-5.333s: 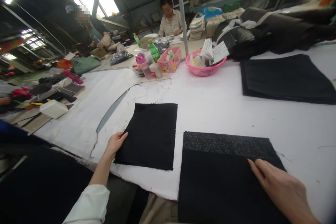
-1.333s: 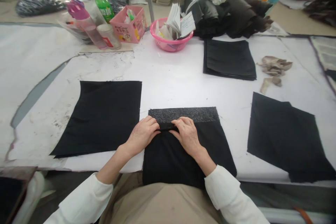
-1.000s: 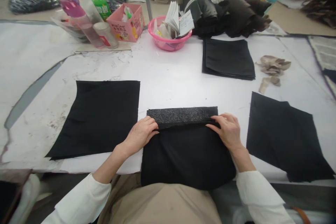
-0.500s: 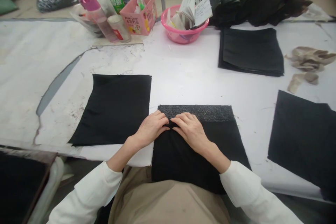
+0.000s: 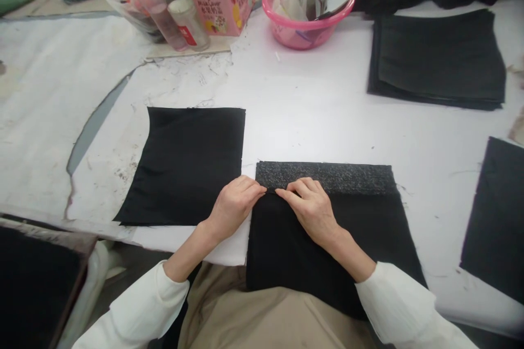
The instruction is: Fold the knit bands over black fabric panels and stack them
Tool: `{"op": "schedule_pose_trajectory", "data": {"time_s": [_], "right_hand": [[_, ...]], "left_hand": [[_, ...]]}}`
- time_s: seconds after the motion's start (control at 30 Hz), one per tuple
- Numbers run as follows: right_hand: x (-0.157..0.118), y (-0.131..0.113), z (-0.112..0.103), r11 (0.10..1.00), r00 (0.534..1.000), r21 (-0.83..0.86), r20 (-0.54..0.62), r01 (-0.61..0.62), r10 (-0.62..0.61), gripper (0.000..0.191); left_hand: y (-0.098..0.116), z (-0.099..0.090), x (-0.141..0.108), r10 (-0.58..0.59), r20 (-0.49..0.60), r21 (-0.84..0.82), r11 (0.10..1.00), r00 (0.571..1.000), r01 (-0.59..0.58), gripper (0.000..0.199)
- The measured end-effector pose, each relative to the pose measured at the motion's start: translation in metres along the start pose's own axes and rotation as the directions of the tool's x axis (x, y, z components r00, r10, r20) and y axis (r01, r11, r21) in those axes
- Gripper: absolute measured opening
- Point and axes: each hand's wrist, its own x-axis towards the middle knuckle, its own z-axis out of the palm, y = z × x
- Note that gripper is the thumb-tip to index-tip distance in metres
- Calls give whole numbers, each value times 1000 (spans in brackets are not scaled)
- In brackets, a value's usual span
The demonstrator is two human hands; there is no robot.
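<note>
A black cloth piece (image 5: pixel 327 251) with a speckled dark grey strip (image 5: pixel 352 179) along its far edge lies in front of me and hangs over the near table edge. My left hand (image 5: pixel 235 203) pinches the cloth near its left side, just below the strip. Close beside it, my right hand (image 5: pixel 313 208) pinches the same fold, thumb and forefinger together. Left of my hands lies a separate black cloth stack (image 5: pixel 190 166), flat on the white table covering (image 5: pixel 303 103).
A pink basin (image 5: pixel 309 30) with papers, a pink box (image 5: pixel 225 2), a jar (image 5: pixel 189 24) and a purple-capped bottle (image 5: pixel 153 8) stand at the back. Black cloth is stacked (image 5: pixel 438 60) at the back right; more cloth (image 5: pixel 497 218) lies at the right edge.
The view has shifted down and closer. My fingertips have closed into tighter pinches, and my right hand has moved slightly rightward over the cloth.
</note>
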Motion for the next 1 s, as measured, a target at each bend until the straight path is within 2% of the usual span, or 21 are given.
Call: {"op": "schedule_pose_trajectory", "data": {"time_s": [0.23, 0.6, 1.0], "right_hand": [[1, 0, -1, 1000, 1000, 3, -4, 17, -17, 26], [4, -1, -2, 999, 998, -22, 41, 44, -43, 28], [3, -1, -1, 999, 998, -30, 47, 37, -35, 28]], "left_hand": [[-6, 4, -8, 102, 45, 146, 983, 994, -108, 16], [-8, 4, -11, 198, 67, 270, 940, 978, -209, 19], [-6, 4, -9, 214, 63, 313, 923, 975, -223, 20]]}}
